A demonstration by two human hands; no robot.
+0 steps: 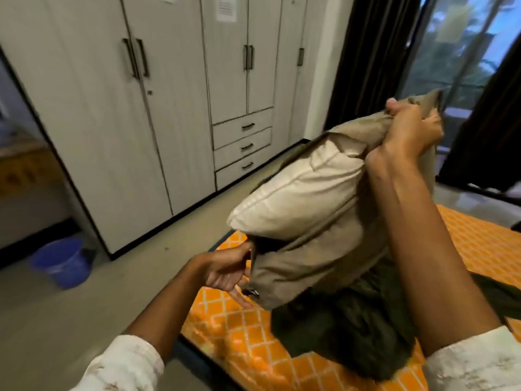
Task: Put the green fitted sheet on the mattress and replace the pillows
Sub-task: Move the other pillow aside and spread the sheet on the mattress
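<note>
Wardrobes fill the far wall, pale grey with dark handles, three drawers stacked low at their right end, and a sheet of paper stuck to one upper door. To the right, dark curtains frame a glass door with greenery outside. The floor is plain and pale. The mattress lies low on it, orange with a white lattice pattern. The green sheet sits on the mattress in a dark crumpled heap, not spread at all, just under the pillow.

The pillow is held up in the air above the heap, tilted, its cream body half out of a beige cover. The right hand is raised high and clenched on the bunched top end of the cover, thumb uppermost. The left hand is lower, at the cover's open bottom edge, thumb and a finger pinching the hem while the other fingers hang loose and straight, palm up. Both arms wear white sleeves pushed back from the forearms. A blue bucket stands on the floor at the left, near the wardrobe's corner. Much of the scene is blurred by movement
</note>
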